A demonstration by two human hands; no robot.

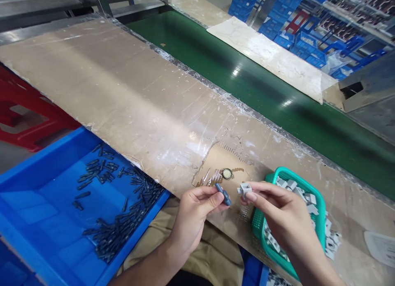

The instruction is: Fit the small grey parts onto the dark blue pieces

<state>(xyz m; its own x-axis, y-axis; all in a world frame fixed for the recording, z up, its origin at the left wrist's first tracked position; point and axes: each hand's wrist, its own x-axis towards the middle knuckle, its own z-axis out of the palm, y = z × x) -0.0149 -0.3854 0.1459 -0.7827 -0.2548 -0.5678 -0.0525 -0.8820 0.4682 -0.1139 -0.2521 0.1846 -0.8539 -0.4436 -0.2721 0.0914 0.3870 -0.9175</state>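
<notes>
My left hand (197,210) pinches a small dark grey-blue plastic piece (223,194) between thumb and fingers. My right hand (279,210) pinches a small white plastic block (244,189) at its fingertips. The two parts are held close together, a short gap between them, just above the front edge of the tan worktop (129,92). A green mesh basket (319,203) holding several white blocks sits right behind my right hand. A blue bin (40,183) with many of the dark pieces (120,224) lies to the left of my left hand.
A small round metal ring (227,173) and a few thin pins lie on a torn patch of the worktop. A green conveyor belt (262,92) runs behind it. A red stool (27,117) stands at the left, stacked blue crates (290,26) at the back right.
</notes>
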